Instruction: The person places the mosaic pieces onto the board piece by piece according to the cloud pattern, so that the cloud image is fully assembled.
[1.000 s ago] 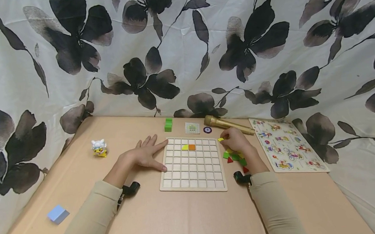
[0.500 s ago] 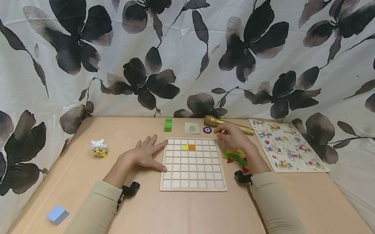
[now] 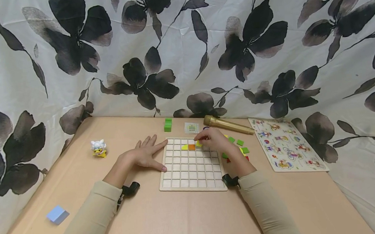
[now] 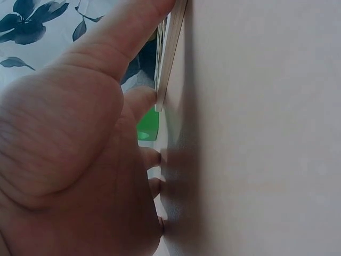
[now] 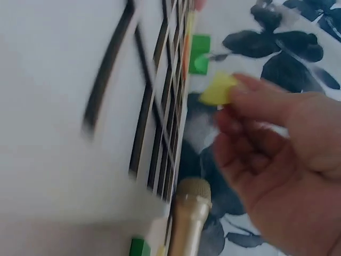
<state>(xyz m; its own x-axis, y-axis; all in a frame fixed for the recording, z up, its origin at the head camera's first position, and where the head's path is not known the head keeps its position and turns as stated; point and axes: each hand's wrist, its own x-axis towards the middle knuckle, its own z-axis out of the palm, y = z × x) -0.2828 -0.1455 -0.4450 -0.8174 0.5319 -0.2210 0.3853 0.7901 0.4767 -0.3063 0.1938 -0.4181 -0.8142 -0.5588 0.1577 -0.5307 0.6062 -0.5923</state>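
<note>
A white gridded board [image 3: 189, 175] lies mid-table. On its upper rows sit a yellow tile [image 3: 184, 147] and an orange tile [image 3: 191, 147], side by side. My left hand [image 3: 143, 157] rests at the board's left edge, fingers spread, with the thumb and index finger touching the rim. Between thumb and fingertips, my right hand [image 3: 218, 141] pinches a small yellow tile [image 5: 217, 90] above the board, just right of the orange one; the right wrist view shows it gripped by one end. Loose green tiles [image 3: 239, 142], with yellow and red ones, lie right of the board, partly hidden by the right forearm.
Behind the board are a green block [image 3: 168, 125], a patterned card [image 3: 192, 128] and a gold microphone [image 3: 228, 124]. A picture puzzle board [image 3: 287, 144] lies at the right. Leftward stand a small figurine [image 3: 99, 148] and a blue block [image 3: 58, 215]. A floral curtain [image 3: 182, 41] hangs behind the table.
My right hand has moved left with the yellow tile, from beside the board to above its upper rows. More of the loose tiles now show. The left hand has stayed still.
</note>
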